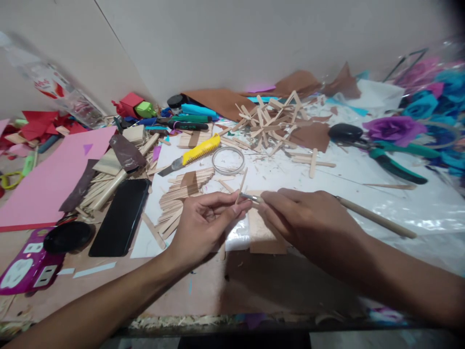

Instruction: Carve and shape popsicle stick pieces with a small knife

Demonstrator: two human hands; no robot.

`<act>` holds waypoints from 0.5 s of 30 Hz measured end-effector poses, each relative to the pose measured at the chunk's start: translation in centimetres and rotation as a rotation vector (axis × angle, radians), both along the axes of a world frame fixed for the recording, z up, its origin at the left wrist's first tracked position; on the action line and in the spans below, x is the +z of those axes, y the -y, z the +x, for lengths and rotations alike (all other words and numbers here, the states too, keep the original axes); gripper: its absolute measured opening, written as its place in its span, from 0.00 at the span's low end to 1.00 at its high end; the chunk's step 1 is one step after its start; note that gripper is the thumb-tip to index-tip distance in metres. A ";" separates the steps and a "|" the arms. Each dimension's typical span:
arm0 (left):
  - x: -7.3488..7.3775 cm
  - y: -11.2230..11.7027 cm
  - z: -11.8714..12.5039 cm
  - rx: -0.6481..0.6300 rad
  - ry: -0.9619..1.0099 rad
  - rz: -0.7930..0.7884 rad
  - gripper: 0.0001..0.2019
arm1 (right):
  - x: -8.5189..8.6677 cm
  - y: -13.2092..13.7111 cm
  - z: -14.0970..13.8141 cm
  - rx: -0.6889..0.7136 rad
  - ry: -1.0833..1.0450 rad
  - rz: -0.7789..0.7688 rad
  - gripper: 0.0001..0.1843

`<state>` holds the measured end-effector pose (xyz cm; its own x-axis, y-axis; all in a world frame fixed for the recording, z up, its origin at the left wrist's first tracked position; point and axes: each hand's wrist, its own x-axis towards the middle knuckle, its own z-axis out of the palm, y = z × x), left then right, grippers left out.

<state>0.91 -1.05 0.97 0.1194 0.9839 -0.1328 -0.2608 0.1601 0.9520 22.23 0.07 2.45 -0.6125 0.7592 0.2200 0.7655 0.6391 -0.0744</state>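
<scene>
Pinched between the fingertips of my left hand (207, 218) is a thin wooden craft stick (243, 180), standing nearly upright. My right hand (308, 218) is closed round a slim craft knife (251, 197), whose metal tip touches the stick or lies right beside it. Most of the knife is hidden in my fingers. Under the hands lie a flat piece of wood (267, 237) and white paper. A fanned stack of craft sticks (185, 191) is left of my left hand. Beyond my right hand a wooden rod (378, 218) sticks out; I cannot tell whether it joins the knife.
Beyond the hands are a yellow utility knife (199, 150), a roll of tape (228, 161) and a tangled pile of glued sticks (269, 121). Green-handled pliers (395, 160) lie right. A phone (119, 218), pink paper (61, 169) and a purple power strip (29, 264) are left.
</scene>
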 end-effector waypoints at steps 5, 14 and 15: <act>-0.1 -0.1 -0.2 -0.019 -0.016 -0.003 0.09 | 0.8 -1.0 0.1 0.011 -0.201 -0.264 0.15; -0.6 -0.5 -1.0 -0.081 0.123 -0.074 0.13 | 0.7 -0.6 0.6 -0.026 -0.033 0.075 0.14; -0.7 -0.5 -1.0 -0.077 0.120 -0.084 0.15 | 0.7 -0.4 0.5 -0.024 -0.026 0.101 0.14</act>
